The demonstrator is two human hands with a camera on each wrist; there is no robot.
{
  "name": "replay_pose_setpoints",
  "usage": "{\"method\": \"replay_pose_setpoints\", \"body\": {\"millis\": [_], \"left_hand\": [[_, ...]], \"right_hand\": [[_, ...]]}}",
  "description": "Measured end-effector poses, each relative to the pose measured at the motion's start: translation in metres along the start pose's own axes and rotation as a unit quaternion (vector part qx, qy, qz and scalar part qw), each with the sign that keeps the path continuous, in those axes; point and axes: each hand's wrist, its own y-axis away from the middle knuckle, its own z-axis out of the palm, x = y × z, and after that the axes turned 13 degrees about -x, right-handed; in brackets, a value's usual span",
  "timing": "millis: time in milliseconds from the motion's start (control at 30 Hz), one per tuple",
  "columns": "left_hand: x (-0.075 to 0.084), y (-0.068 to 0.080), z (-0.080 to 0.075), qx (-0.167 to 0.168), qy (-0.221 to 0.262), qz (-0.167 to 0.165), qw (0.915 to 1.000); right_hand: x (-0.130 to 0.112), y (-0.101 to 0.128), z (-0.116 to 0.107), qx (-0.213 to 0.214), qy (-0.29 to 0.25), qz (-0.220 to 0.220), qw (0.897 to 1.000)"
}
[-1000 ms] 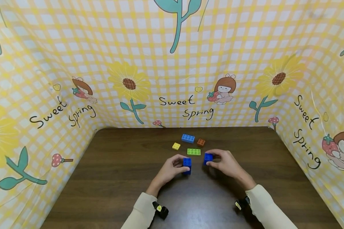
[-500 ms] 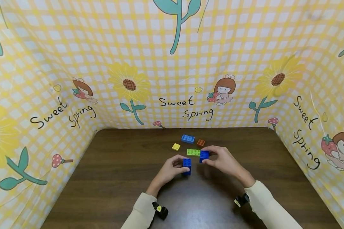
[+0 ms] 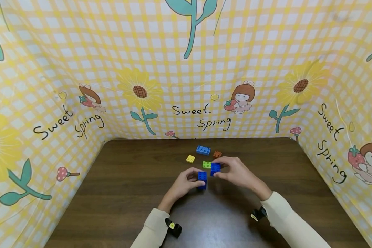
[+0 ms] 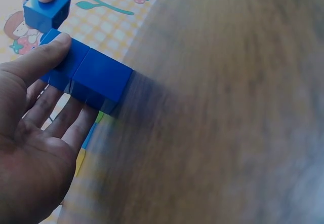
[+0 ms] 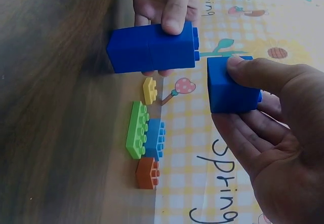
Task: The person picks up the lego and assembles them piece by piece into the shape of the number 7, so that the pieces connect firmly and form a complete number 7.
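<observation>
My left hand [image 3: 186,181] grips a stack of two dark blue bricks [image 3: 202,179] standing on the brown table [image 3: 127,193]; the stack [image 4: 88,77] lies between thumb and fingers, and it shows again as the blue stack [image 5: 152,47] in the right wrist view. My right hand [image 3: 234,172] pinches a single dark blue brick [image 3: 215,168] in the air, just right of and slightly above the stack. That single brick [image 5: 230,84] sits close to the stack's studded top without touching it. The same single brick [image 4: 46,10] appears at the upper left of the left wrist view.
Loose bricks lie behind the hands: a yellow one [image 3: 190,158], a light blue one [image 3: 203,150], an orange one [image 3: 217,154] and a green one [image 3: 206,164] partly hidden by the held brick. A yellow checked printed backdrop [image 3: 186,69] walls the table on three sides.
My right hand has carried the single blue brick leftward, closing on the stack. The left hand and its stack have stayed in place.
</observation>
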Motion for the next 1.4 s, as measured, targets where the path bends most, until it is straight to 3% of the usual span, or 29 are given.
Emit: {"method": "replay_pose_setpoints", "body": {"millis": [933,1400], "left_hand": [[0.000,0.000,0.001,-0.010,0.018,-0.001,0.9998],[0.000,-0.002,-0.001,-0.005,0.013,-0.002,0.9999]], "right_hand": [[-0.014,-0.024,0.013,-0.047,0.016,-0.021,0.999],[-0.019,-0.032,0.019,-0.049,0.019,-0.016,0.999]]}}
